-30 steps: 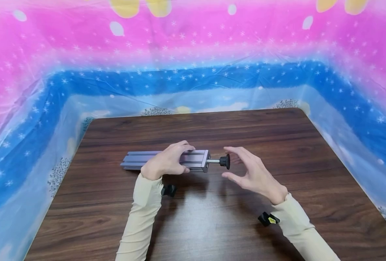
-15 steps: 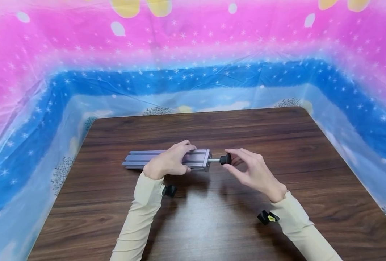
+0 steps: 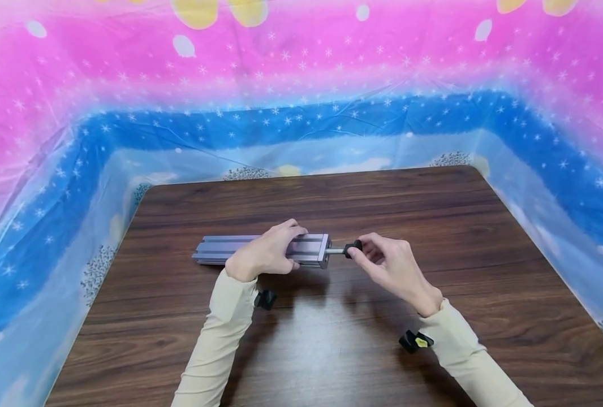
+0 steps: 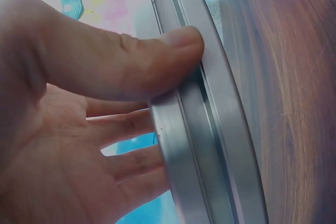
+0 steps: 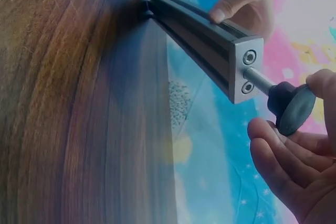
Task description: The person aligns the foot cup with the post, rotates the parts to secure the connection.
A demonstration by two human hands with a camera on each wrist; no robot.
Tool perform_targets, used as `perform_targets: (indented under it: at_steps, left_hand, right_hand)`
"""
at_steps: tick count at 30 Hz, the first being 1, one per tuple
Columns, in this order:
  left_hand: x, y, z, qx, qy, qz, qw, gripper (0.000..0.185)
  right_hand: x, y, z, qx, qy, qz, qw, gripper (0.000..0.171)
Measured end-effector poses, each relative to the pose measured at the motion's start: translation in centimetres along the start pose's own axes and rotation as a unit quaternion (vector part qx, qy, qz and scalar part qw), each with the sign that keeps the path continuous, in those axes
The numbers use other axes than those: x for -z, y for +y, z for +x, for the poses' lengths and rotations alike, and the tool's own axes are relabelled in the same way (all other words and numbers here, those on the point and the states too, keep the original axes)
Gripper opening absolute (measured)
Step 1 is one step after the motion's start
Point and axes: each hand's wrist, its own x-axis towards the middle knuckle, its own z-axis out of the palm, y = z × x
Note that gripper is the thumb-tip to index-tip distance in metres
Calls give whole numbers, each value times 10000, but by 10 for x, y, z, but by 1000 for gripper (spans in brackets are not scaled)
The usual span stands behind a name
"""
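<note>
Right hand (image 3: pixel 395 268) closed onto black knob (image 3: pixel 353 247)

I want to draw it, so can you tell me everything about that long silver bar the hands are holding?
The aluminium bar is long, grey and metallic-looking, with grooves along its sides. It lies flat on the wooden table, running left to right. Its right end has a square end plate with two screw holes. A thin metal rod sticks out there, ending in a black knob. The left hand grips the bar, thumb pressed on a groove. The right hand pinches the knob.
</note>
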Motion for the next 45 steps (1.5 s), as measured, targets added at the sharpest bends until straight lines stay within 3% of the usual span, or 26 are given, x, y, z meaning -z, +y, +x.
perform_targets:
  at_steps: [10,23,32,35,37,39,42,45]
  left_hand:
    - [-4,4,1,230,-24,342,9991,71]
    - [-4,3,-3,-51,93,182,9998,63]
    - [-3,3,-6,-41,50,192,9998,63]
    - [-3,3,-6,-28,53,112,9999,63]
    - [-2,4,-6,6,37,104,9999,63]
    - [-2,4,-6,-3,16,86,10000,63]
    - [-1,4,-5,30,-10,38,10000,63]
    - [-1,3,-5,23,-11,52,10000,64]
  right_hand:
    - [-3,-4,-4,-550,-98,206,9982,14]
    - [-4,-13,-3,-1452,-68,133,9893,30]
    - [2,-13,-4,-1415,-569,342,9877,32]
    - [6,-10,-5,-1140,-688,268,9907,29]
    - [8,-7,-7,-676,-659,94,9955,33]
    - [11,-3,-8,-64,-569,-33,9984,47]
    - [13,1,-9,765,-483,-35,9959,64]
    - [13,2,-7,1181,-450,126,9919,59]
